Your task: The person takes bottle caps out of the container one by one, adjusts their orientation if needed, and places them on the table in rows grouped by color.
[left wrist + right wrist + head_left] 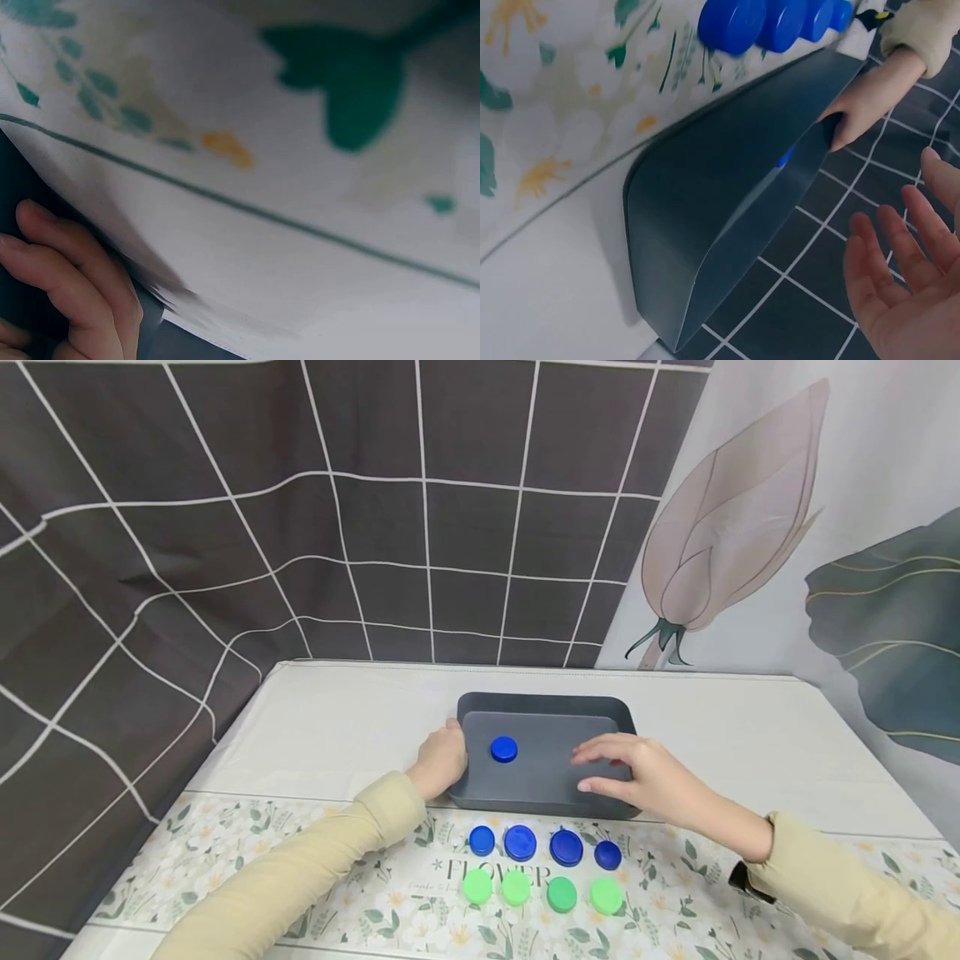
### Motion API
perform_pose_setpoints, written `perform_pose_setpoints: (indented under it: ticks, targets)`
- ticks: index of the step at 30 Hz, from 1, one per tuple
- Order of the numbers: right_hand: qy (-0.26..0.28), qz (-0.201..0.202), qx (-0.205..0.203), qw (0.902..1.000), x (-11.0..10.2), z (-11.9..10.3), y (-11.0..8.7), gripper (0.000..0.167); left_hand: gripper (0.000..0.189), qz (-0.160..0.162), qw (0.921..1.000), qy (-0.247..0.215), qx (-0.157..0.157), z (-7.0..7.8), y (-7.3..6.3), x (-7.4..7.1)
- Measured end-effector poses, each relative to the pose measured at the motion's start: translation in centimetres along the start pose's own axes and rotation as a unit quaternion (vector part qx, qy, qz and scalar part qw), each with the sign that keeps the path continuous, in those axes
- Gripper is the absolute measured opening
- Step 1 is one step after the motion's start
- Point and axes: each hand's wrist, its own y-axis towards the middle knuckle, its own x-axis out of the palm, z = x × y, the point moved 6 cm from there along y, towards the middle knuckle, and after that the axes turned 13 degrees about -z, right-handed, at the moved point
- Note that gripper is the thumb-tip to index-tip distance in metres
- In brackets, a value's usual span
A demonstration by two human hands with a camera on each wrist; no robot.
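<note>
A dark grey rectangular tray [536, 781] stands on the table, with one blue bottle cap [504, 749] lying on its floor, left of centre. My left hand [441, 760] grips the tray's left rim; the right wrist view also shows that hand [874, 94] at the far end. Over the tray's right side hovers my right hand [637, 772], fingers spread and nothing held, as the right wrist view confirms. In front of the tray runs a row of blue caps [566, 847] of differing sizes. Nearer to me lies a row of green caps [562, 894], one darker than the others.
The white table [360, 718] carries a floral printed strip [360, 885] along its front. Behind it hangs a dark cloth with white grid lines [472, 527], and a flower-patterned curtain [735, 527] hangs at the right.
</note>
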Motion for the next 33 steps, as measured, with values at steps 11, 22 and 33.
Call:
perform_pose_setpoints:
  ticks: [11,22,33]
  targets:
    - [0.038,-0.034,-0.009,0.9986,0.3,1.5,3.8,0.029,0.022,0.006,1.0,-0.008,0.001,-0.4,0.2,0.1]
    - [0.051,-0.052,-0.002,0.9973,0.5,2.1,7.2,0.036,0.022,0.007,0.9998,-0.015,0.008,-0.2,0.0,-0.1]
    - [0.052,-0.086,-0.009,0.9949,1.1,3.1,9.2,0.036,0.019,0.003,0.9999,-0.015,0.008,-0.2,0.2,0.0]
